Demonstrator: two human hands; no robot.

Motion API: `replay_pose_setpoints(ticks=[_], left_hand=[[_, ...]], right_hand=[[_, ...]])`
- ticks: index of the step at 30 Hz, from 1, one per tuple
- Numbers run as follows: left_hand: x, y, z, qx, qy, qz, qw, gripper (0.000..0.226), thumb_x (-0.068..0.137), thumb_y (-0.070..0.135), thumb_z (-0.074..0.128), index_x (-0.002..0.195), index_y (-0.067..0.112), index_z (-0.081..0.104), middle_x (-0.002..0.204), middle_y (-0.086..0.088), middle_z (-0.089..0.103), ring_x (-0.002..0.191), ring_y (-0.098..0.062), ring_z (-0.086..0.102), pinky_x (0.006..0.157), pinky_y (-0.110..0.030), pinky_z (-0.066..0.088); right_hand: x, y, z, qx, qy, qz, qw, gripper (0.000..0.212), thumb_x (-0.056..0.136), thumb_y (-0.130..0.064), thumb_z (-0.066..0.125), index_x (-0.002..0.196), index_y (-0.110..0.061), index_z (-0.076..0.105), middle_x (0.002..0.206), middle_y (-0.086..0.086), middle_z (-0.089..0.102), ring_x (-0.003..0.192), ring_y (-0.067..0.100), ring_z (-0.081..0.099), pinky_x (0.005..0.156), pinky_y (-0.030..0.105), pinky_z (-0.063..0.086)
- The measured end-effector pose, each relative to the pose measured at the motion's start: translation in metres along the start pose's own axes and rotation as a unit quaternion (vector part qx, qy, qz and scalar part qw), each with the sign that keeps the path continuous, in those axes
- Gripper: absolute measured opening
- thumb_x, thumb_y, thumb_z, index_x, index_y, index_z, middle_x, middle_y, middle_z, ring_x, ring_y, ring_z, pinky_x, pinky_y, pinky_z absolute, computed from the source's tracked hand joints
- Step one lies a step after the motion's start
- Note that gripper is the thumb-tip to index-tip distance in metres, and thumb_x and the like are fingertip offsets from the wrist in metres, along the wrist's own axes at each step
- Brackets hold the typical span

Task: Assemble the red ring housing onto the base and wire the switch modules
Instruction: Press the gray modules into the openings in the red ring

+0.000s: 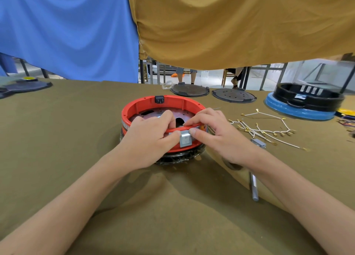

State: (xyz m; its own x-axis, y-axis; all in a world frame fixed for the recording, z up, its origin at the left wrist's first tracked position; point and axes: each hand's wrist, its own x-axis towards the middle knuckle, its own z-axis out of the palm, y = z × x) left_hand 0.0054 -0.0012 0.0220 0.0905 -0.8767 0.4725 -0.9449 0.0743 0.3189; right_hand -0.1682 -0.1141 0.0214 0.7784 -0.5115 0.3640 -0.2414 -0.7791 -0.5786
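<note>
While seated on the base (pixel 178 157) at frame centre, ring (pixel 163 103) takes a switch (pixel 185 140). Left hand (pixel 151 137) and right hand (pixel 215 133) pinch it, fingers curled over the rim, probably to press it home.

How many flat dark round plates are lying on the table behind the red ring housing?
3: two dark round plates side by side at the far edge, behind the red ring housing, one left of the other; a third at far left. Others may be outside the view.

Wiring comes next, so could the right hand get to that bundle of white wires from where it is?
Probably yes. The white wires lie loose on the cloth just beside the right hand, with nothing between, though it must first let go of the red ring housing.
</note>
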Motion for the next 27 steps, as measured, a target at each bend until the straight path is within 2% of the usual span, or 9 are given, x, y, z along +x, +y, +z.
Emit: replay_pose_setpoints(ticks=[6, 13, 17, 21, 27], left_hand=[[-0.0038, -0.0047, 0.0003, 0.023, 0.017, 0.039, 0.999, 0.017, 0.086, 0.046, 0.042, 0.085, 0.029, 0.042, 0.069, 0.007, 0.056, 0.067, -0.009, 0.050, 0.075, -0.033, 0.031], [-0.0025, -0.0031, 0.0030, 0.039, 0.014, 0.018, 0.999, 0.020, 0.083, 0.048, 0.037, 0.083, 0.028, 0.040, 0.068, 0.005, 0.056, 0.069, -0.011, 0.051, 0.083, -0.038, 0.037], [-0.0006, -0.0009, 0.0032, 0.044, 0.007, 0.005, 0.999, 0.020, 0.083, 0.046, 0.036, 0.081, 0.027, 0.039, 0.065, 0.005, 0.053, 0.067, -0.013, 0.051, 0.086, -0.041, 0.039], [-0.0007, -0.0013, 0.0030, 0.045, 0.007, 0.008, 0.999, 0.016, 0.084, 0.043, 0.037, 0.083, 0.027, 0.040, 0.067, 0.005, 0.054, 0.067, -0.013, 0.050, 0.085, -0.042, 0.039], [-0.0047, -0.0066, 0.0011, 0.040, 0.015, 0.040, 0.998, 0.017, 0.083, 0.043, 0.045, 0.091, 0.028, 0.045, 0.074, 0.008, 0.055, 0.072, -0.009, 0.049, 0.081, -0.038, 0.038]], right_hand=[[-0.0051, 0.0053, -0.0008, 0.005, -0.016, -0.005, 1.000, 0.027, 0.100, -0.035, 0.051, 0.126, -0.034, 0.061, 0.120, -0.023, 0.045, 0.122, 0.002, 0.032, 0.098, 0.018, 0.034], [-0.0028, 0.0030, 0.0012, -0.003, 0.011, -0.006, 1.000, 0.025, 0.098, -0.032, 0.056, 0.121, -0.033, 0.064, 0.118, -0.017, 0.049, 0.119, 0.004, 0.036, 0.088, 0.010, 0.035], [0.0005, -0.0002, 0.0006, -0.017, 0.015, -0.010, 1.000, 0.022, 0.095, -0.027, 0.059, 0.116, -0.030, 0.067, 0.113, -0.017, 0.051, 0.113, 0.005, 0.037, 0.086, 0.011, 0.034], [-0.0007, -0.0009, 0.0036, -0.011, 0.027, -0.015, 0.999, 0.020, 0.095, -0.025, 0.060, 0.113, -0.029, 0.066, 0.110, -0.021, 0.050, 0.113, 0.008, 0.040, 0.090, 0.015, 0.034], [-0.0061, 0.0031, 0.0021, 0.001, 0.013, -0.015, 1.000, 0.027, 0.097, -0.029, 0.059, 0.123, -0.030, 0.063, 0.119, -0.016, 0.049, 0.119, 0.006, 0.037, 0.095, 0.015, 0.033]])
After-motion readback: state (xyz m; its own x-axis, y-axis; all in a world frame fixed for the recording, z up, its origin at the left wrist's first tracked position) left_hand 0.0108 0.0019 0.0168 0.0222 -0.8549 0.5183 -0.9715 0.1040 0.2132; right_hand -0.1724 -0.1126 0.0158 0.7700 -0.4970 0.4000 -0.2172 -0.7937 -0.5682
